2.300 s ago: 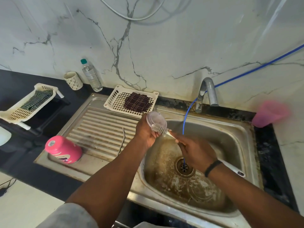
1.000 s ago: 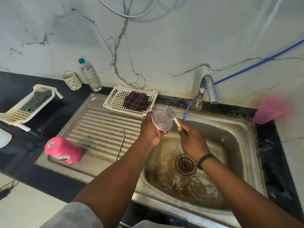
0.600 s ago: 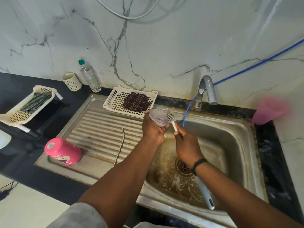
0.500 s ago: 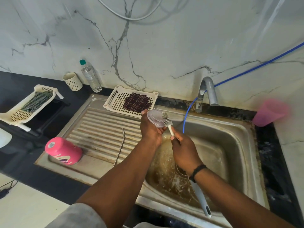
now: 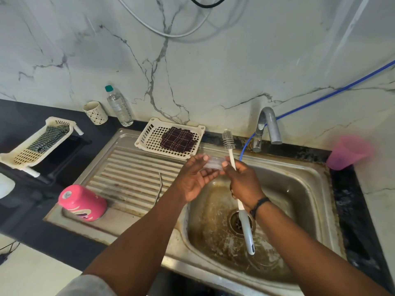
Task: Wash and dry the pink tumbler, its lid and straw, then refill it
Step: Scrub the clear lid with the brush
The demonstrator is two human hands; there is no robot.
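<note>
A dark bench (image 5: 25, 212) under a marbled wall carries a steel sink (image 5: 316, 189). A white basket (image 5: 149, 139) holds a checked cloth (image 5: 178, 139). The pink tumbler (image 5: 82, 202) lies on the drainboard. Over the basin, the left hand (image 5: 192, 180) pinches the clear lid (image 5: 212, 163); the right hand (image 5: 243, 182) grips a bottle brush (image 5: 228, 140).

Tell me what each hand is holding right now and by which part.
The left hand holds the clear lid by its rim; the right hand touches the lid's other edge and grips the bottle brush mid-stem.
</note>
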